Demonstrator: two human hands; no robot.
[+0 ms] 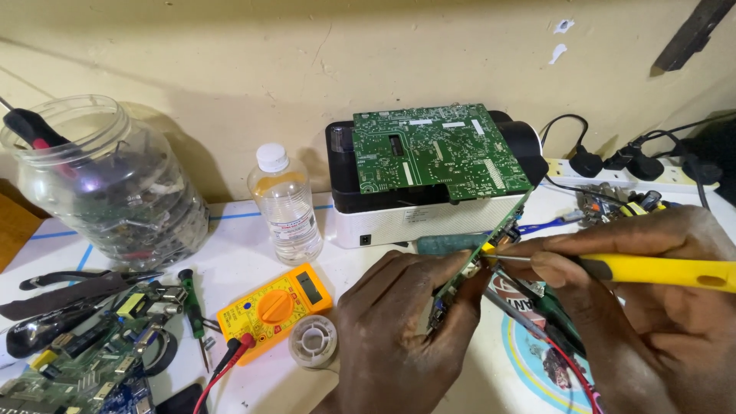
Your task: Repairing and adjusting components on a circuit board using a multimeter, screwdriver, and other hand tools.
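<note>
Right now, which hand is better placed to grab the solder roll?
Probably the left hand: it sits right beside the solder roll, though it holds the small board. The right hand grips the soldering iron.

A cream-painted wall [230,54] fills the upper half of the view, scuffed and faintly cracked, with two small chipped patches near its top right. A dark strip [694,34] leans across the wall's upper right corner (what it is cannot be told). Below, the bench [238,253] runs up to the wall; its top is white with thin blue lines along the far edge and down the left side. At the bench's left edge a brown wooden surface [14,226] shows. The light is even and soft, casting blurred shadows on the wall.
</note>
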